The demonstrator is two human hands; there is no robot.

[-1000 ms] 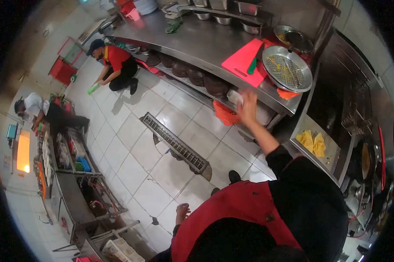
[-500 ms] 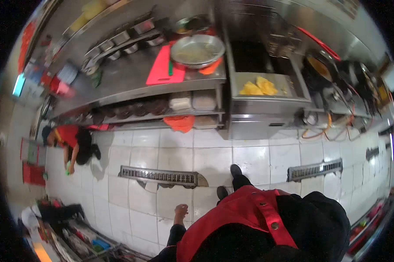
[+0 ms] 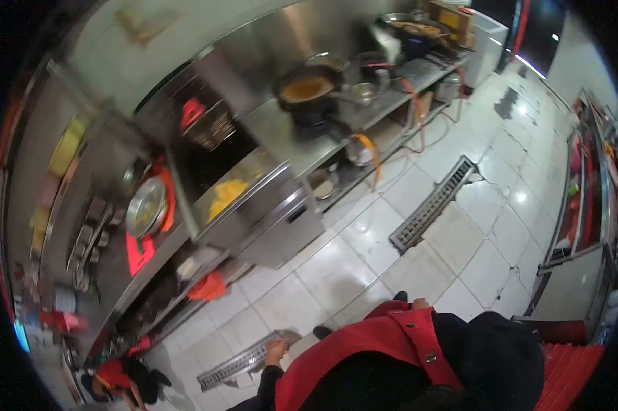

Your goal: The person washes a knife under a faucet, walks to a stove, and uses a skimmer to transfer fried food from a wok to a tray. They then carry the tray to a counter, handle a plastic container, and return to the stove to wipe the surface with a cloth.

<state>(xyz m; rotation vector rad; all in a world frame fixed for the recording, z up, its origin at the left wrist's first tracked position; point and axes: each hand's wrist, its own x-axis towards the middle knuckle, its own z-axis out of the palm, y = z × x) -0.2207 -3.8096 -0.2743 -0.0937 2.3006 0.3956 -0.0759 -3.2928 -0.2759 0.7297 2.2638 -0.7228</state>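
Note:
My left hand (image 3: 276,351) hangs at my side above a floor drain grate (image 3: 237,363). Its fingers are loosely curled, and I see nothing in them. Just past the front of my red apron (image 3: 350,335), a small part of my right hand (image 3: 420,303) shows; its fingers are mostly hidden. Neither hand touches the counters. Ahead stands a steel deep fryer (image 3: 268,240), with yellow pieces of food (image 3: 226,196) on its front ledge and a fry basket (image 3: 213,128) at the back.
A wok (image 3: 309,88) with brown liquid sits on the steel stove counter. A metal pan (image 3: 146,207) rests near a red cutting board (image 3: 140,255). Another person (image 3: 114,381) is low at the lower left. A second drain grate (image 3: 433,204) crosses the white tiles.
My view has swung to the right, bringing more of the stove counter and the far aisle into sight. Part of my right hand now shows. My left hand stays low at my side.

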